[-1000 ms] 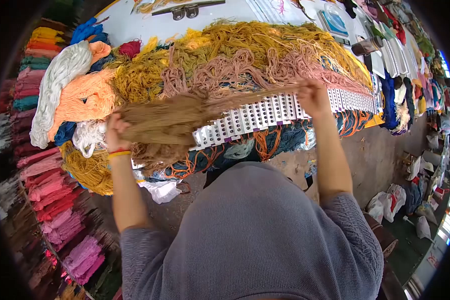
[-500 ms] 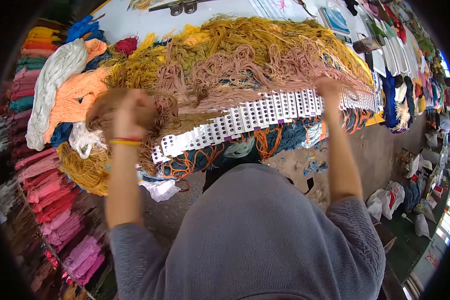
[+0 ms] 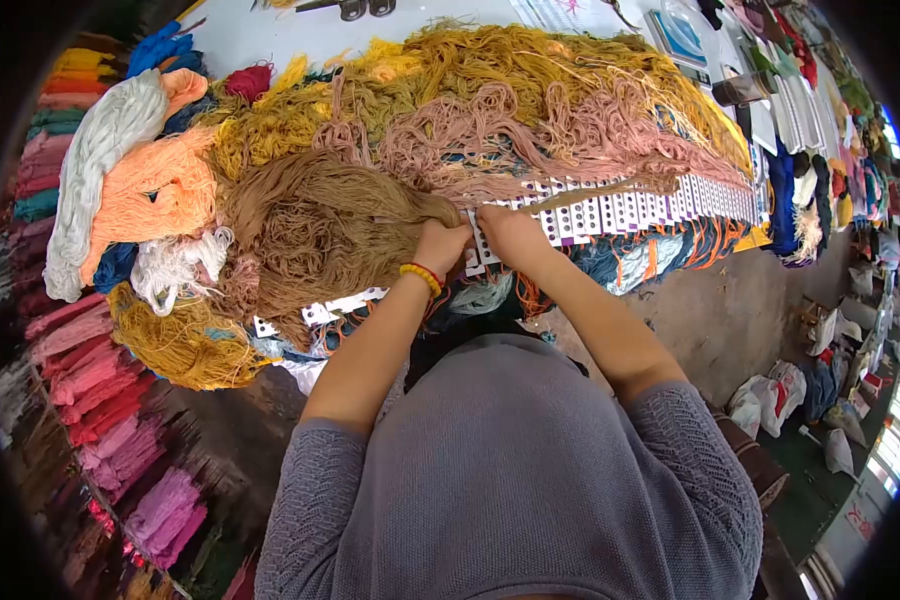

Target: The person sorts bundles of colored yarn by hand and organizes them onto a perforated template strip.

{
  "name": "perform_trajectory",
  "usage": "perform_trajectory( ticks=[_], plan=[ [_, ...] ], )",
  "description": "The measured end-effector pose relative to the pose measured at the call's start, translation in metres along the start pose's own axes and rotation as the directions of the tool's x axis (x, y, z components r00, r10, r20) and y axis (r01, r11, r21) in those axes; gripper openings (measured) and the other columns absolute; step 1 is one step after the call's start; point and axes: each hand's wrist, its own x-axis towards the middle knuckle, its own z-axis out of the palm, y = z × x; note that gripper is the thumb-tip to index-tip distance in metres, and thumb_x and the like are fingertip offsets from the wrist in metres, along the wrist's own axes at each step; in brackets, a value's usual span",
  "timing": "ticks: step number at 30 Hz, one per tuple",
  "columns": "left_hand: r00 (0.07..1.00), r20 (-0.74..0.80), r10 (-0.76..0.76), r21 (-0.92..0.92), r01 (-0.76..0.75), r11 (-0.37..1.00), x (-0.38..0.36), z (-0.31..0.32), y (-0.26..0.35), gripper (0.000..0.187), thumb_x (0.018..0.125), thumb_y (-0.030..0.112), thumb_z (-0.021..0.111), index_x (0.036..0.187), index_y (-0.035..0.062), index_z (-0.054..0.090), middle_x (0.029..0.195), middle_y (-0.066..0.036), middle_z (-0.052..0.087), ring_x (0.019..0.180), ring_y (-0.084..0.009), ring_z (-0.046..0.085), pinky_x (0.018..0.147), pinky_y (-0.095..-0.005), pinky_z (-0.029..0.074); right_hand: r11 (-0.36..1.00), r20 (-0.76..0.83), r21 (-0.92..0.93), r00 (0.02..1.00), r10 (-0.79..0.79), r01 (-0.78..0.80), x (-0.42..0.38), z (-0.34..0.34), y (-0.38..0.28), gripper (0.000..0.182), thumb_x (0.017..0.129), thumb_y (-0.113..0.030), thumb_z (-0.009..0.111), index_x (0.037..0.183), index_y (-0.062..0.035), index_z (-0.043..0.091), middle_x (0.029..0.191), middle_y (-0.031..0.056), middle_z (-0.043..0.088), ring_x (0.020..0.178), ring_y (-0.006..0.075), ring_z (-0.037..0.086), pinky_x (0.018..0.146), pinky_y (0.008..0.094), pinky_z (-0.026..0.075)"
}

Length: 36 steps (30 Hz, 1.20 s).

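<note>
My left hand (image 3: 444, 246) is closed round the narrow end of a large brown yarn bundle (image 3: 320, 225), which spreads out to the left over the pile. Close beside it, my right hand (image 3: 505, 235) pinches brown strands, and a thin brown length trails from there to the right. Under and beyond the hands runs a long row of white punched cards (image 3: 610, 212). Pink yarn (image 3: 490, 125) lies just behind the cards, with olive-yellow yarn (image 3: 550, 60) farther back. Dark teal and orange threads hang along the front edge.
Peach yarn (image 3: 165, 195), a pale grey skein (image 3: 110, 150) and mustard yarn (image 3: 190, 345) lie at the left. Black scissors (image 3: 365, 8) rest on the white table (image 3: 260, 40) at the back. A dark cylindrical object (image 3: 745, 88) stands at the back right.
Both hands have come together near the middle, the left moving right and the right moving left. The brown bundle has shifted right and now covers part of the card row.
</note>
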Motion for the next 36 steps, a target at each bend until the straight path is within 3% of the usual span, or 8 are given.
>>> perform_trajectory(
  ticks=[6, 12, 18, 22, 24, 25, 29, 36],
  plan=[
    [0.989, -0.032, 0.142, -0.074, -0.144, 0.987, 0.000, 0.008, 0.000, 0.010, 0.072, 0.002, 0.056, 0.080, -0.0035, 0.059, 0.075, -0.007, 0.059, 0.064, -0.0156, 0.059, 0.053, -0.0263, 0.046, 0.972, 0.137, -0.236, 0.990, 0.040, -0.007, 0.003, -0.006, -0.006, 0.019, 0.083, -0.020, 0.047, 0.091, -0.0027, 0.044, 0.078, 0.0185, 0.058, 0.065, 0.0337, 0.059, 0.053, 0.0424, 0.047],
    [0.990, -0.044, 0.132, -0.093, -0.135, 0.986, 0.010, 0.004, -0.010, 0.012, 0.072, 0.002, 0.057, 0.082, -0.0046, 0.059, 0.077, -0.008, 0.060, 0.064, -0.0160, 0.059, 0.054, -0.0268, 0.047, 0.984, -0.045, -0.092, 0.988, 0.146, -0.150, 0.005, -0.002, 0.000, 0.018, 0.083, -0.022, 0.047, 0.087, -0.0043, 0.047, 0.077, 0.0176, 0.058, 0.066, 0.0332, 0.058, 0.055, 0.0428, 0.046],
    [0.992, -0.008, 0.125, -0.179, -0.125, 0.976, -0.005, 0.008, 0.000, 0.014, 0.073, 0.000, 0.056, 0.087, -0.0039, 0.059, 0.078, -0.006, 0.060, 0.062, -0.0159, 0.059, 0.054, -0.0264, 0.047, 0.993, -0.340, -0.114, 0.938, -0.061, 0.023, 0.001, -0.021, -0.012, 0.017, 0.078, -0.024, 0.053, 0.078, -0.0069, 0.056, 0.080, 0.0107, 0.058, 0.069, 0.0297, 0.057, 0.056, 0.0392, 0.047],
    [0.983, -0.128, 0.130, 0.041, -0.126, 0.991, -0.007, 0.005, -0.004, 0.021, 0.074, -0.001, 0.055, 0.095, -0.0022, 0.058, 0.077, -0.005, 0.060, 0.062, -0.0147, 0.058, 0.053, -0.0247, 0.046, 0.991, -0.158, -0.003, 0.979, 0.132, -0.135, -0.005, -0.033, -0.017, 0.013, 0.077, -0.020, 0.057, 0.076, -0.0074, 0.058, 0.073, 0.0103, 0.057, 0.063, 0.0279, 0.056, 0.055, 0.0355, 0.044],
    [0.875, -0.066, 0.480, 0.074, -0.476, 0.876, -0.016, 0.003, -0.002, 0.032, 0.074, -0.002, 0.054, 0.106, 0.0000, 0.055, 0.086, -0.004, 0.059, 0.067, -0.0108, 0.056, 0.054, -0.0220, 0.045, 0.967, -0.002, 0.118, 0.974, 0.227, -0.226, -0.006, -0.037, -0.017, 0.013, 0.076, -0.020, 0.057, 0.076, -0.0070, 0.059, 0.072, 0.0097, 0.057, 0.064, 0.0251, 0.057, 0.051, 0.0345, 0.044],
    [0.958, 0.052, 0.283, -0.007, -0.283, 0.959, -0.027, -0.002, 0.006, 0.042, 0.073, -0.003, 0.053, 0.115, 0.0029, 0.050, 0.096, -0.004, 0.057, 0.072, -0.0072, 0.052, 0.055, -0.0201, 0.043, 0.903, 0.132, 0.310, 0.955, 0.267, -0.296, -0.007, -0.039, -0.016, 0.013, 0.076, -0.019, 0.058, 0.077, -0.0057, 0.059, 0.071, 0.0087, 0.057, 0.063, 0.0202, 0.055, 0.052, 0.0320, 0.042],
    [0.880, 0.355, 0.316, -0.086, -0.306, 0.948, -0.040, -0.007, 0.028, 0.049, 0.072, -0.005, 0.052, 0.121, 0.0024, 0.046, 0.103, -0.003, 0.056, 0.083, -0.0065, 0.050, 0.069, -0.0216, 0.044, 0.636, 0.320, 0.662, 0.917, 0.239, -0.397, -0.010, -0.047, -0.024, 0.017, 0.081, -0.017, 0.058, 0.079, -0.0005, 0.058, 0.061, -0.0050, 0.048, 0.051, 0.0035, 0.039, 0.044, 0.0206, 0.031],
    [0.866, 0.452, 0.213, -0.233, -0.116, 0.965, -0.041, -0.015, 0.026, 0.047, 0.079, 0.010, 0.058, 0.123, 0.0043, 0.043, 0.080, 0.000, 0.054, 0.067, -0.0059, 0.048, 0.057, -0.0197, 0.040, 0.246, 0.527, 0.802, 0.839, 0.135, -0.544, -0.011, -0.064, -0.027, 0.011, 0.083, -0.016, 0.055, 0.079, -0.0048, 0.056, 0.056, -0.0071, 0.041, 0.044, 0.0016, 0.029, 0.041, 0.0176, 0.022]
  ],
)
